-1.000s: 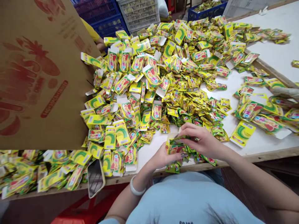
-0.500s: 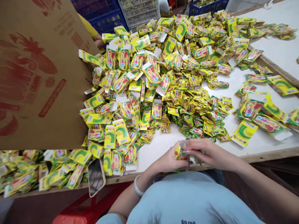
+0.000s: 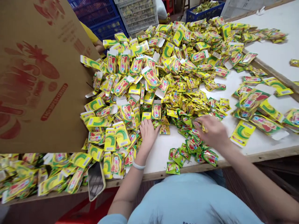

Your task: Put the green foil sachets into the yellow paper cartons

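Note:
My left hand (image 3: 149,132) lies at the near edge of the heap, fingers stretched out and apart. Its fingertips rest against a small yellow box (image 3: 146,116), and a green sachet (image 3: 156,123) shows beside the thumb. On the right, my right hand (image 3: 213,132) reaches into the loose sachets (image 3: 184,119). Motion smears its curled fingers, and a bit of yellow wrapper shows under them; whether they grip it is unclear. Several green sachets (image 3: 193,144) lie between my hands and the table's front edge.
A big brown carton (image 3: 44,93) stands at the left, with a person's hand (image 3: 99,46) behind it. Small boxes (image 3: 121,133) are heaped beside it. A phone (image 3: 96,180) overhangs the front edge. More boxes (image 3: 243,132) lie right. Plastic crates (image 3: 137,15) stand behind.
My hands were together at the front edge around a small open box. They have parted: the left moved left and forward, the right forward into the sachets. Green sachets near the edge now show.

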`<state>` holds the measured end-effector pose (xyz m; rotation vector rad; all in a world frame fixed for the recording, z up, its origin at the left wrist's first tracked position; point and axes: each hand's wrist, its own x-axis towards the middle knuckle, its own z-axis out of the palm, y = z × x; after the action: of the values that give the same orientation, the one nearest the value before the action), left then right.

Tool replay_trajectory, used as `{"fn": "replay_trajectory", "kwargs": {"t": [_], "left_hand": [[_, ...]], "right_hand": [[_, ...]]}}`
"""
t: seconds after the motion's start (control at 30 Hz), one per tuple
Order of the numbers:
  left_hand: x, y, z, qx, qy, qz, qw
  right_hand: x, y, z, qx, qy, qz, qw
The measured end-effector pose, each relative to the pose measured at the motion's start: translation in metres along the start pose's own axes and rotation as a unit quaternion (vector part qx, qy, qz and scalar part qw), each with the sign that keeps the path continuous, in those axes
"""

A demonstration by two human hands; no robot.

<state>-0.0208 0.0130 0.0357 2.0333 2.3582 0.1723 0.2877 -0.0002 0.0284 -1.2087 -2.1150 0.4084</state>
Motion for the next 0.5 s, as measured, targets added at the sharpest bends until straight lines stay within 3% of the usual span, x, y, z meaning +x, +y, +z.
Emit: {"fn": "replay_trajectory", "kwargs": {"t": [0.1,0.2,0.27,0.37,0.43,0.5], "left_hand": [[0.003,0.001,0.011,0.015,0.010,0.011,1.000],[0.001,-0.012,0.017,-0.062,0.030,0.017,0.997],[-0.003,-0.024,0.019,-0.151,0.045,0.019,0.987],[-0.014,-0.032,0.019,-0.289,0.083,0.011,0.954],[-0.024,-0.027,0.018,-0.346,0.099,0.005,0.933],[-0.035,-0.017,0.016,-0.436,0.087,0.003,0.896]], "right_hand": [[0.031,-0.049,0.075,-0.031,-0.094,-0.020,0.995],[0.052,-0.079,0.111,-0.016,-0.144,-0.025,0.989],[0.053,-0.079,0.110,0.005,-0.145,-0.025,0.989],[0.040,-0.065,0.091,0.042,-0.144,-0.014,0.989],[0.028,-0.060,0.081,0.149,-0.140,0.015,0.979],[0.019,-0.062,0.078,0.316,-0.126,0.069,0.938]]}}
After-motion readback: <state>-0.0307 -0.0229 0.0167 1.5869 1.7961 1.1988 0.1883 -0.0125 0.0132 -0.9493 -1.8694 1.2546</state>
